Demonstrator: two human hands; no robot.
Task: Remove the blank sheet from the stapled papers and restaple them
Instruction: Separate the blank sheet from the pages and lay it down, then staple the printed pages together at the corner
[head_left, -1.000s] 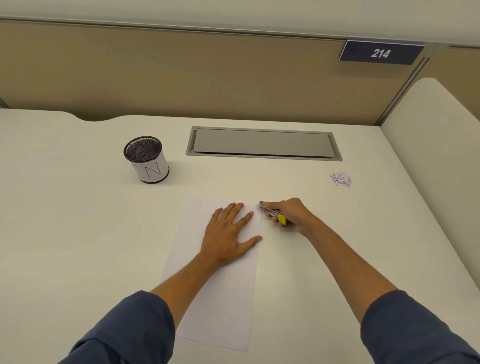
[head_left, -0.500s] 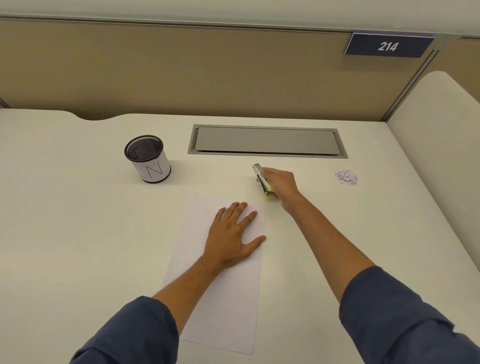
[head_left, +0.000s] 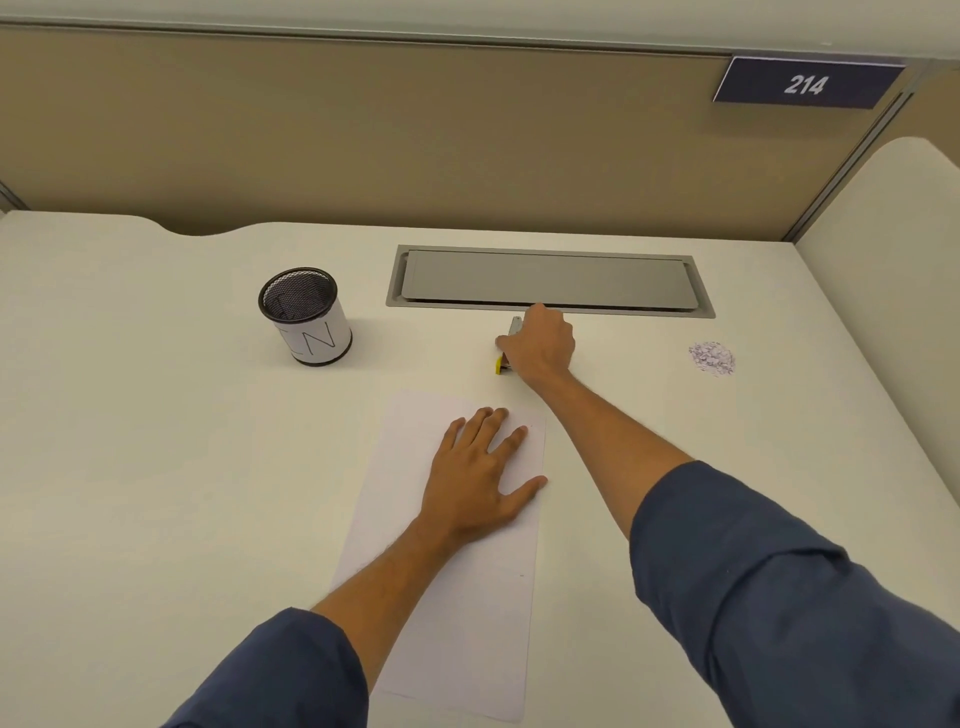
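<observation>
Carrying the stapler (head_left: 506, 347) away from the papers' (head_left: 457, 571) top corner, the right hand (head_left: 537, 345) now sets it down near the cable hatch (head_left: 545, 280), fingers still curled around it; the left hand (head_left: 480, 475) stays flat and open on the papers, suggesting the restapling is done.

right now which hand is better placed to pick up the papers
Left. The left hand already lies flat on the papers, while the right hand is stretched far forward on the stapler, near the desk's grey hatch.
</observation>
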